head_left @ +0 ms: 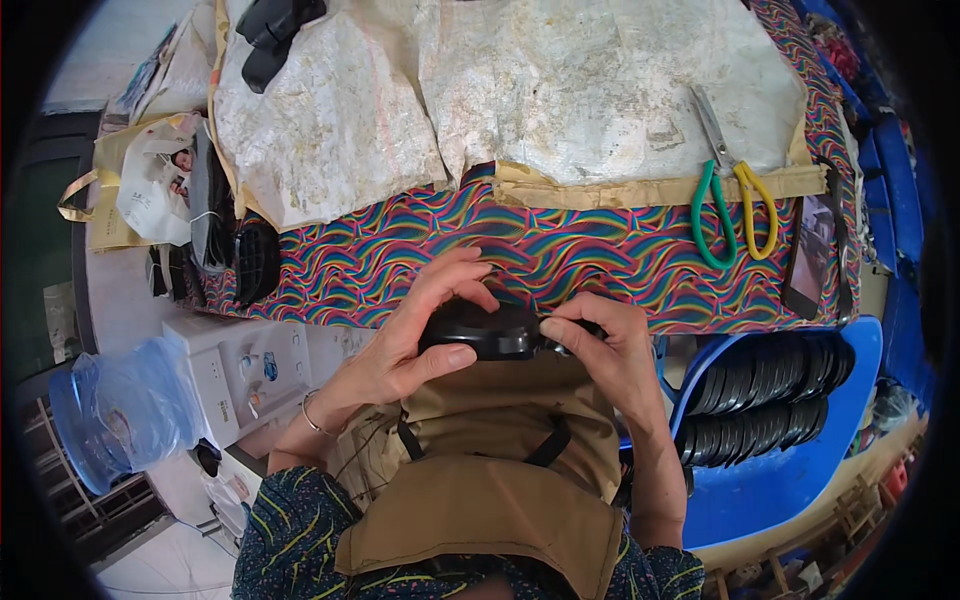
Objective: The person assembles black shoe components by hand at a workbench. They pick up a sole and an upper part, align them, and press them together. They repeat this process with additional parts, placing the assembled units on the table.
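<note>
A person's 2 bare hands meet on a glossy black piece (490,340) at the near edge of a wavy-patterned cloth (380,262), just above a brown apron (480,510). The right hand (620,345) pinches the piece's 3 o'clock end between thumb and bent fingers. The left hand (400,335) arches half open around the 9 o'clock end, its thumb along the near side and its fingers over the top; how firmly it presses, the view cannot tell. Good handling here likely calls for a steady right pinch, light left fingertips and a level piece, sparing the shiny face from scuffs. From the piece, scissors (722,157) lie at 2 o'clock, and 2 rows of black pieces (765,375) fill part of a blue tray (740,510) toward 4 o'clock.
</note>
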### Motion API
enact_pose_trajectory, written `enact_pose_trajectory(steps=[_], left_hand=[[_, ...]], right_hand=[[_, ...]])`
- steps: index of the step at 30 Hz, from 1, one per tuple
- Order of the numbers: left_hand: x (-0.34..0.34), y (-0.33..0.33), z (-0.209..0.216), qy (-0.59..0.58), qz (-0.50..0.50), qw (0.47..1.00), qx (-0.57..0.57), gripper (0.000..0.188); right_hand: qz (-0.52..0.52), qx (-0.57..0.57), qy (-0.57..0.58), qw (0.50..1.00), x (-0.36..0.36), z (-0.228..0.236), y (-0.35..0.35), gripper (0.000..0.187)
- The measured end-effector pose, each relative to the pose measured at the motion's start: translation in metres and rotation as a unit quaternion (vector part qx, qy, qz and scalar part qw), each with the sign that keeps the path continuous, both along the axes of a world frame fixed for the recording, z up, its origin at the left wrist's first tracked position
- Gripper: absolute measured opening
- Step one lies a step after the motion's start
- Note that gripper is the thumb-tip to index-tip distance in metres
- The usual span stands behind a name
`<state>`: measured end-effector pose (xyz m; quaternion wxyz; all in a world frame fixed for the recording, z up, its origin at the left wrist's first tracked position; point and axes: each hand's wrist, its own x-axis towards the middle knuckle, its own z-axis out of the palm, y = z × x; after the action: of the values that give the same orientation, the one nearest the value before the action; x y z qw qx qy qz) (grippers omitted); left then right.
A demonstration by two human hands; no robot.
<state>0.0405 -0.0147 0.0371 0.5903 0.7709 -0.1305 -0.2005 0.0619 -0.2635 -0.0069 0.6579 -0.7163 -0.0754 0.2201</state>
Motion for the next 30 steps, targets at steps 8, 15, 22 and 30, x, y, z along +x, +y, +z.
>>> enact_pose_trajectory(steps=[8, 15, 22, 30], left_hand=[[0.022, 0.002, 0.037, -0.183, -0.218, 0.925, 0.250, 0.056], [0.032, -0.022, 0.036, -0.251, -0.281, 0.866, 0.328, 0.066], [0.043, -0.026, 0.030, -0.254, -0.265, 0.882, 0.296, 0.048], [0.010, -0.016, 0.073, -0.279, -0.133, 0.927, 0.211, 0.042]], right_hand=[[0.011, 0.056, 0.012, 0.998, -0.001, -0.008, 0.000, 0.012], [0.032, 0.064, 0.013, 0.997, 0.007, -0.012, -0.002, 0.017], [0.019, 0.084, 0.062, 0.994, 0.011, -0.009, 0.001, 0.022], [0.062, 0.122, 0.007, 0.991, 0.014, 0.042, 0.006, 0.022]])
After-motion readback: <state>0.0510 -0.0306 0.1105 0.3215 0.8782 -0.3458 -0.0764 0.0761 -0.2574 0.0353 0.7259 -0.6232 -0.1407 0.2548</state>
